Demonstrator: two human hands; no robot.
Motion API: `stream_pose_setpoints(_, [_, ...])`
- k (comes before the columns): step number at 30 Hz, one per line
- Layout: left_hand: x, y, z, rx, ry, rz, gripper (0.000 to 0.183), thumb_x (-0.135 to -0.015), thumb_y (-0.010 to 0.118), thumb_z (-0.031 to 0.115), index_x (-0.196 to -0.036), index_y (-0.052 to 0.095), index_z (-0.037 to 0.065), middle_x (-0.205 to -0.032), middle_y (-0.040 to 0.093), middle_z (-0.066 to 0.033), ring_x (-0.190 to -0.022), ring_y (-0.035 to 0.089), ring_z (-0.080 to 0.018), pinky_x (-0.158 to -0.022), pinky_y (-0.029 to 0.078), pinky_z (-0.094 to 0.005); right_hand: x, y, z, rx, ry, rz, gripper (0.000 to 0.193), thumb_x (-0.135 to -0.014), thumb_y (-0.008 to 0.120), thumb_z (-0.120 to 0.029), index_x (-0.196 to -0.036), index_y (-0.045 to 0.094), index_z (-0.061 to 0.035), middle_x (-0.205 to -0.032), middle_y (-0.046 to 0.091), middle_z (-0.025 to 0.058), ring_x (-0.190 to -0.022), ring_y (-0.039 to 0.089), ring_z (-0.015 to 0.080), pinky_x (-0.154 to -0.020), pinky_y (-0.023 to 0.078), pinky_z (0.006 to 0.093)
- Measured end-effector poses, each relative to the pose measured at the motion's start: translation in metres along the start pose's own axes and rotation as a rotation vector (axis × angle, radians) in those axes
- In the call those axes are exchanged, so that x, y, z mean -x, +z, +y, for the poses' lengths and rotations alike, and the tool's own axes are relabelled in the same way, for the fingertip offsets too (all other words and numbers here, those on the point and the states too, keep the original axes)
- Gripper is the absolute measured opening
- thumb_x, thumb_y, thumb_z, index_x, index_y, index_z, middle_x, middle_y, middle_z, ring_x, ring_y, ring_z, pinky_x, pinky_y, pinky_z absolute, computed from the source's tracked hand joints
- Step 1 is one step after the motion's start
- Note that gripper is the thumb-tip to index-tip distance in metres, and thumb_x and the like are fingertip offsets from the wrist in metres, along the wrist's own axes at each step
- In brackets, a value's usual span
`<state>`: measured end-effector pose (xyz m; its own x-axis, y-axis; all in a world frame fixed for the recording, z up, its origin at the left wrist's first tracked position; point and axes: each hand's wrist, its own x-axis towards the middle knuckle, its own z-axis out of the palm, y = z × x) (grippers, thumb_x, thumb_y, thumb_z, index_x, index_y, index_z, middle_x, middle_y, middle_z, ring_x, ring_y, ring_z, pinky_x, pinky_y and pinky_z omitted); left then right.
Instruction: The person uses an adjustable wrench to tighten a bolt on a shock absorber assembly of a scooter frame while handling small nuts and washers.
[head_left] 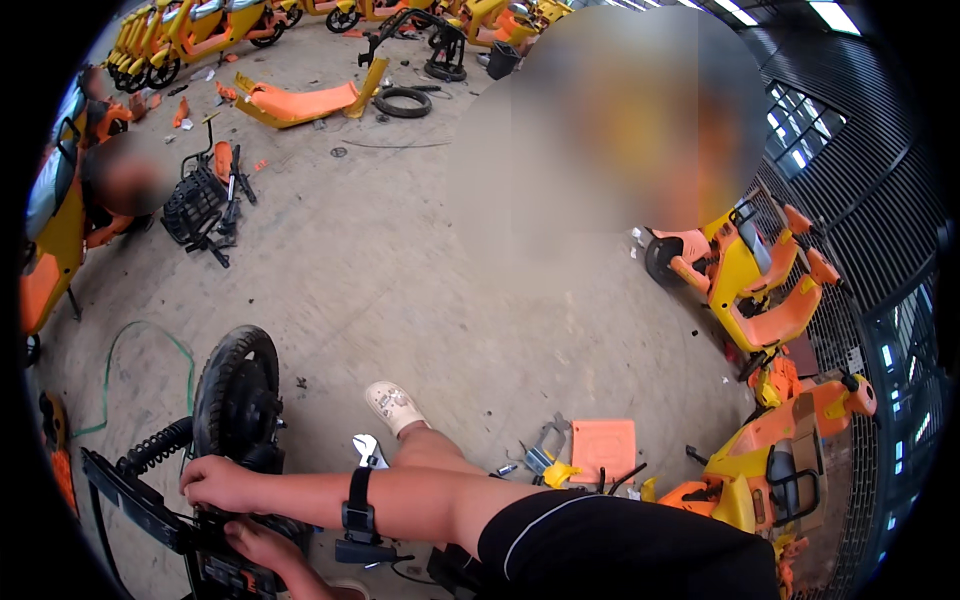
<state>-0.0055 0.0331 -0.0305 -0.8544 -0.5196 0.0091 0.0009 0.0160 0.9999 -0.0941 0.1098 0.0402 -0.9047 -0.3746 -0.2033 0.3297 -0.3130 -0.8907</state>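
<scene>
A black scooter frame [140,505] lies at the lower left, with its black-tyred wheel [236,390] and a coil-spring shock absorber [157,446]. My right hand [215,484], its arm reaching across from the right with a black band [359,505] on it, is bent down over the frame just below the wheel. Its fingers are curled, and what they grip is hidden. Lower and closer to me, my left hand [262,548] is closed against the same dark parts; its fingertips are partly hidden. An adjustable wrench [368,451] shows beyond my right forearm.
My leg ends in a pale shoe [393,405] on the concrete floor. An orange panel [603,449] lies among loose parts to the right. Yellow-orange scooters [775,300] line the right side and the back. A black basket [193,207] lies far left, near a blurred person.
</scene>
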Motion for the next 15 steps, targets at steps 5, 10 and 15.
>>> stream_pose_setpoints(5, [-0.005, -0.010, -0.035, 0.139, -0.074, -0.056, 0.040, -0.105, 0.040, 0.031, -0.103, 0.050, -0.008, -0.105, 0.057, -0.0171, -0.095, 0.055, -0.0210, -0.086, 0.045, -0.0365, -0.006, -0.003, 0.024, 0.288, -0.150, 0.030, 0.030, -0.089, 0.059, -0.022, -0.109, 0.065, -0.0015, -0.090, 0.068, 0.0113, -0.084, 0.064, 0.0231, -0.076, 0.049, 0.0372])
stream_pose_setpoints(10, [-0.004, -0.016, -0.062, 0.111, -0.042, 0.065, 0.027, -0.100, 0.047, 0.019, -0.110, 0.051, -0.006, -0.108, 0.056, -0.0151, -0.095, 0.056, -0.0220, -0.085, 0.047, -0.0352, -0.003, 0.006, 0.018, 0.691, -0.218, -0.025, 0.036, -0.092, 0.051, -0.039, -0.104, 0.071, -0.0114, -0.099, 0.069, 0.0140, -0.097, 0.064, 0.0334, -0.085, 0.042, 0.0442])
stream_pose_setpoints(15, [-0.002, -0.032, -0.064, 0.128, -0.089, -0.020, 0.017, -0.099, 0.050, 0.017, -0.109, 0.053, 0.004, -0.104, 0.055, -0.0044, -0.095, 0.054, -0.0148, -0.084, 0.047, -0.0319, -0.012, 0.007, 0.016, 0.301, -0.029, -0.039, 0.036, -0.092, 0.057, -0.037, -0.100, 0.068, -0.0034, -0.088, 0.070, 0.0155, -0.085, 0.069, 0.0275, -0.082, 0.052, 0.0369])
